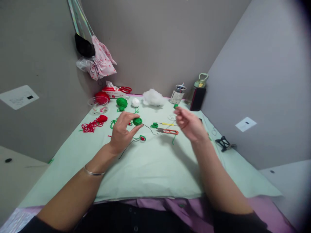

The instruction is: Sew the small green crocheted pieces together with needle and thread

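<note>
My left hand (121, 132) pinches a small round green crocheted piece (137, 121) between thumb and fingers above the table. A dark thread (148, 128) runs from that piece toward the right. Raised to the right, my right hand (188, 124) has its fingers drawn together; what they hold is too small or blurred to name. Between the hands lie orange-handled thread snips (170, 131), a yellow crochet hook (167, 124) and a small green piece (154, 125). A red and green piece (142, 138) rests below my left hand.
Red yarn (91, 125), a clear tub (98, 106) and green yarn (121, 103) lie at the left. White stuffing (153, 97), a pen tin (178, 94) and a bottle (199, 83) stand behind. A black clip (224, 143) lies right.
</note>
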Action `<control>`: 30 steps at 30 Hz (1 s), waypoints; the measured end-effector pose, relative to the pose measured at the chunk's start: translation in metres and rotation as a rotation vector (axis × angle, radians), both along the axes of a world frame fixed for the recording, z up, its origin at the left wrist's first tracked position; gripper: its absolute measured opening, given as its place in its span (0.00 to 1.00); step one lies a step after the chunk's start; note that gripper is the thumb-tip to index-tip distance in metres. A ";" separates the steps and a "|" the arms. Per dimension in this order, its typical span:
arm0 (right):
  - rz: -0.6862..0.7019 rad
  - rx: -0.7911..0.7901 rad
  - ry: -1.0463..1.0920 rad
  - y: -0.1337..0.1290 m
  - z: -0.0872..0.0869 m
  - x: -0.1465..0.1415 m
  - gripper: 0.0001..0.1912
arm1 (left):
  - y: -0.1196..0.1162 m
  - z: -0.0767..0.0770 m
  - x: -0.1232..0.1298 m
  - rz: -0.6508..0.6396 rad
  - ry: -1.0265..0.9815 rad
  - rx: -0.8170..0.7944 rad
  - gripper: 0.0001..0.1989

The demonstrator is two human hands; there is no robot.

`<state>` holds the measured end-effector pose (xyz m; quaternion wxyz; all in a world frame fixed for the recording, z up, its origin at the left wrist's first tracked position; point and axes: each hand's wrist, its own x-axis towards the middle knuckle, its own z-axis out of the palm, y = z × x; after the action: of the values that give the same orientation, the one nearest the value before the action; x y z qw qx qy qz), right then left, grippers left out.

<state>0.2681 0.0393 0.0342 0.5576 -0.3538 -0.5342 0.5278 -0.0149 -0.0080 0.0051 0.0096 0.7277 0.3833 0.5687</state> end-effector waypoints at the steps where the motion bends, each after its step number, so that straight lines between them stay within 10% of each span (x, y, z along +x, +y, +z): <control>1: 0.091 -0.036 -0.039 -0.011 -0.002 -0.022 0.18 | -0.001 -0.001 0.003 -0.013 0.024 0.002 0.10; 5: 0.401 -0.082 -0.209 -0.046 -0.009 -0.076 0.21 | -0.002 -0.004 0.006 -0.031 0.069 -0.028 0.10; 9: 0.582 -0.041 -0.304 -0.050 -0.001 -0.062 0.20 | 0.003 -0.001 -0.003 0.020 0.014 -0.042 0.09; 17: -0.167 0.381 0.152 -0.038 0.041 0.061 0.16 | 0.037 0.006 -0.059 0.246 -0.490 -0.171 0.11; 20: -0.248 0.379 0.146 -0.030 0.045 0.087 0.15 | 0.043 0.005 -0.071 0.259 -0.584 -0.197 0.11; 28: -0.476 0.179 -0.419 -0.005 0.023 0.049 0.16 | 0.018 0.006 -0.033 0.172 -0.273 -0.108 0.10; 30: -0.319 0.191 -0.400 -0.012 0.015 0.017 0.19 | 0.010 0.005 -0.018 0.109 -0.136 -0.068 0.09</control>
<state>0.2852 0.0273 0.0489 0.5478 -0.4766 -0.6187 0.3001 -0.0331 0.0020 0.0100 0.0295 0.6649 0.4398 0.6030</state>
